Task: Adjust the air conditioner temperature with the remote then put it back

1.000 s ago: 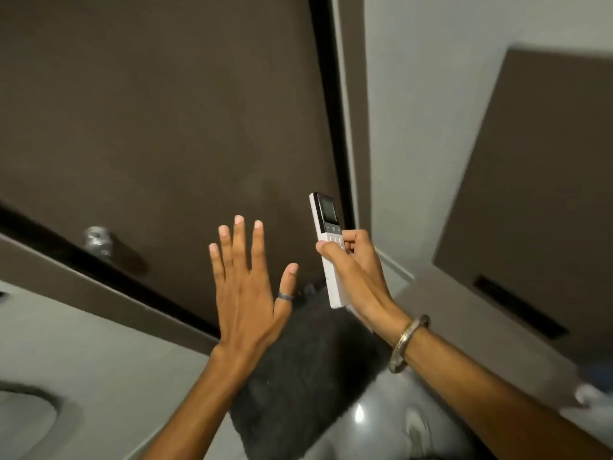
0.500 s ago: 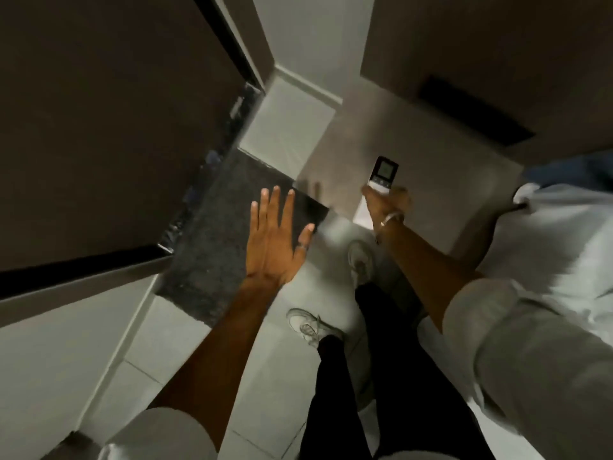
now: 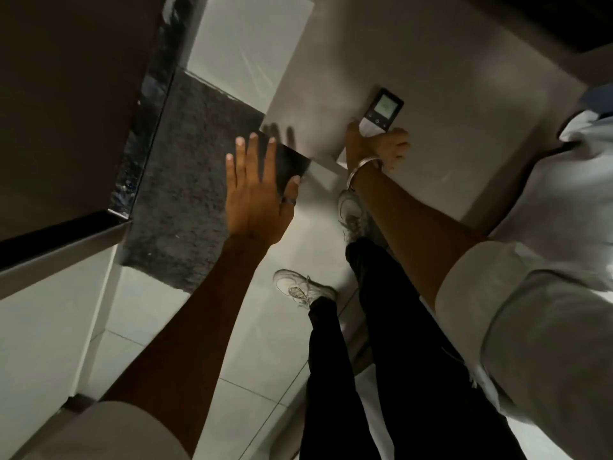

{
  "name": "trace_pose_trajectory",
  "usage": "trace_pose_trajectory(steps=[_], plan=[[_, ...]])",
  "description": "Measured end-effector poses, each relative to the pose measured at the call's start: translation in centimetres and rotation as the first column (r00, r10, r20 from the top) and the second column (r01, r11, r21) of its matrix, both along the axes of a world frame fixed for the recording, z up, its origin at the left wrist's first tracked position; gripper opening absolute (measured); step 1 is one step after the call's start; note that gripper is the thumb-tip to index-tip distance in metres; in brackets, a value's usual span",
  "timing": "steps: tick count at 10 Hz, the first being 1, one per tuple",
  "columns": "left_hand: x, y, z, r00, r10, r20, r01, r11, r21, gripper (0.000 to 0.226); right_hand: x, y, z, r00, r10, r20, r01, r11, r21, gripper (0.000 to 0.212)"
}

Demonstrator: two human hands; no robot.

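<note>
1. Grasping the remote (image 3: 381,115) by its lower white part, the right hand (image 3: 376,149) holds it over the pale surface (image 3: 447,78); the lit screen faces up, and the grip is closed around it.
2. One second ago the remote stood upright before a dark door, with the thumb on its buttons; now it is low and almost flat over the surface. The view has also tipped down to the floor (image 3: 248,343), the mat (image 3: 185,180) and the shoes.
3. The left hand (image 3: 257,190) stays open and empty, fingers spread, over the edge of the mat.
4. This suggests that the adjusting is finished and the putting back has begun. Whether the remote touches the surface already cannot be told.
</note>
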State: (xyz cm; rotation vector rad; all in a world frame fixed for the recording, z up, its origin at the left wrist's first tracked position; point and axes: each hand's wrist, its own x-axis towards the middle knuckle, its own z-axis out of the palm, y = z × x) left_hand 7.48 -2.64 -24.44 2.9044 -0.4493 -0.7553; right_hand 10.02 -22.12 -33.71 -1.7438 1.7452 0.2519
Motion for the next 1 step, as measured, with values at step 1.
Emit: trace_pose_trajectory(steps=[1], plan=[[1.14, 0.35, 6.06, 0.989, 0.08, 0.121, -0.071, 0.994, -0.078, 0.074, 0.28, 1.79, 6.88, 0.945, 0.267, 0.189, -0.257, 0.963, -0.076, 0.066]])
